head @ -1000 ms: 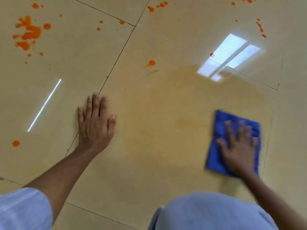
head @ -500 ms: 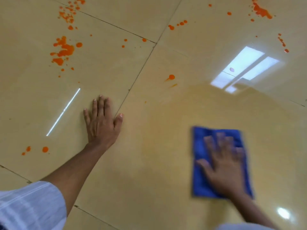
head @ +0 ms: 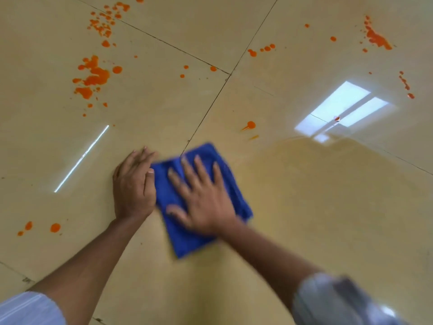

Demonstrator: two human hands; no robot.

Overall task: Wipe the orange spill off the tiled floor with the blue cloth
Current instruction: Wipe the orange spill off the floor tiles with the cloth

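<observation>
Change: cloth and right hand are now lying far to the left of where they were half a second ago, sweeping across the wet patch to just beside the left hand; left hand is sitting on the same spot by the grout line.
Right fingers: spreading wide and flat on top of the cloth, pressing it to the floor; not curling around it. Blurring with motion.
Left fingers: lying straight and together, palm down on bare tile; thumb tip is touching the cloth's left edge.
Cloth: lying flat and rumpled under the right palm, its far corner reaching over the grout line, its near corner sticking out below the wrist.
Arms: both forearms are coming in from the bottom edge, converging; pale sleeves are showing at both lower corners.
Wet patch: a dull yellowish film is spreading right of the cloth, up to the window reflection.
Spill: orange splatter is sitting well apart from the cloth at upper left; a lone drop with a tail is lying near, just beyond the cloth; more spots at lower left and far upper right.
Light streak: glaring on the tile left of the left hand.
</observation>
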